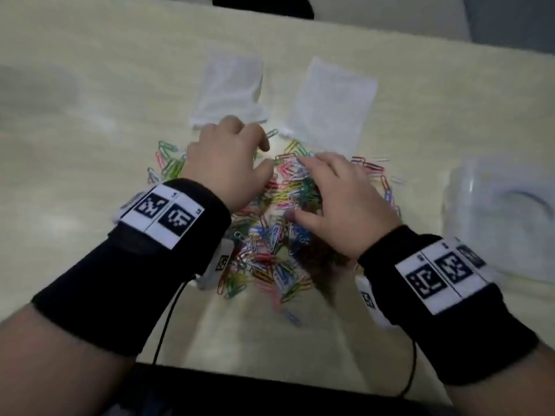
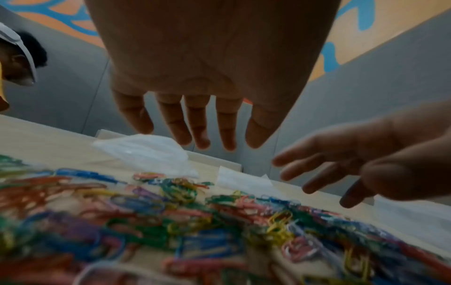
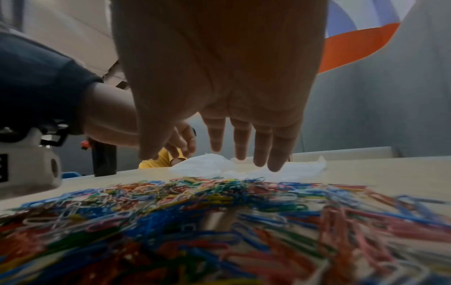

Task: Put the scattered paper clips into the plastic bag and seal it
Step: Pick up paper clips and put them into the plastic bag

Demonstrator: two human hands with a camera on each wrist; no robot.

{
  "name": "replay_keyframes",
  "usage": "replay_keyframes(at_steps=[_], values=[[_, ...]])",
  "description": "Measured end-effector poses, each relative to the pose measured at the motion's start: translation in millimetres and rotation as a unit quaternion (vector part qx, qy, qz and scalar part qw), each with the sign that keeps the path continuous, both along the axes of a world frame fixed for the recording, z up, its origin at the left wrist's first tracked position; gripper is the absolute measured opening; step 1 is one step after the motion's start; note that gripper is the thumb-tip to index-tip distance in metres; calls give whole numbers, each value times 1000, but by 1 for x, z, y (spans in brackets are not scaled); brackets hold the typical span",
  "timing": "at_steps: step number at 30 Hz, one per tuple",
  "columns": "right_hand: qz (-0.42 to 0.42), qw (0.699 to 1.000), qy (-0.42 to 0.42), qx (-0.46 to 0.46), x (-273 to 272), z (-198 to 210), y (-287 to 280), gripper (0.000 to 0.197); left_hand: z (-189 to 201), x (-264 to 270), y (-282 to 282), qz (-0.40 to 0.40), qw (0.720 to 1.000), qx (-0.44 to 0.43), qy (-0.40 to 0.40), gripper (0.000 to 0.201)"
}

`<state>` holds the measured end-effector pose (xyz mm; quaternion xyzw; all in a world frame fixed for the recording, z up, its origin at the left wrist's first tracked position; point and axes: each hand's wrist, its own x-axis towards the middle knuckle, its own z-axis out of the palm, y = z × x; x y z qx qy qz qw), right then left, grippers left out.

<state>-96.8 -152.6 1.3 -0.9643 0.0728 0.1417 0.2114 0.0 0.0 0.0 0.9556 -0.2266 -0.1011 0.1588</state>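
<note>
A loose heap of thin bent-wire paper clips [image 1: 279, 223], coated in red, blue, green, yellow, pink and white, is spread on the pale, matte surface [image 1: 90, 130]. Two flat, translucent plastic bags [image 1: 231, 91] are laid just beyond the heap. The left hand [image 1: 225, 163] and right hand [image 1: 345, 199] are held above the clips, fingers extended, nothing grasped. Black-and-white coded markers are worn on black wristbands [image 1: 129, 265].

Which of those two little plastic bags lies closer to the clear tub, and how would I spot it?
Start at the pale table and find the heap of coloured paper clips under the hands. Two white plastic bags lie just beyond it; the right-hand bag is nearer the clear tub. Unlike the left-hand bag, it lies flatter and slanted.
</note>
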Motion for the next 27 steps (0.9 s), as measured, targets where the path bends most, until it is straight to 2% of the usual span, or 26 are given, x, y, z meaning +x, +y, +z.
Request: replay_keyframes(at_steps=[2,4,6,9,11,13,17,20,25,27], values=[[35,999,28,-21,4,-6,6,88,-4,1,-3,12,1000,-2,-18,30],[46,995,61,-56,4,-11,11,86,-10,3,-7,23,999,-13,-29,31],[43,994,66,-81,4,-15,16,74,-16,5,-13,15,999,-15,-27,32],[20,996,39,-79,7,-16,19,42,-22,13,-20,24,999,-13,-35,36],[12,996,12,-85,9,-20,20,26,-24,20,-21,56,997,-20,-42,42],[2,996,0,-86,12,-24,20,19,-24,30,-23,93,995,-12,-33,50],[-13,997,-5,-81,19,-23,17,19,-26,56,-28,116,991,64,18,57],[-7,997,-5,-73,20,-22,15,22,-25,66,-28,103,992,66,38,53],[9,998,-13,-55,24,-22,7,21,-17,68,-30,95,992,71,35,37],[6,999,-17,-50,26,-21,5,21,-14,65,-31,97,994,48,30,28]])
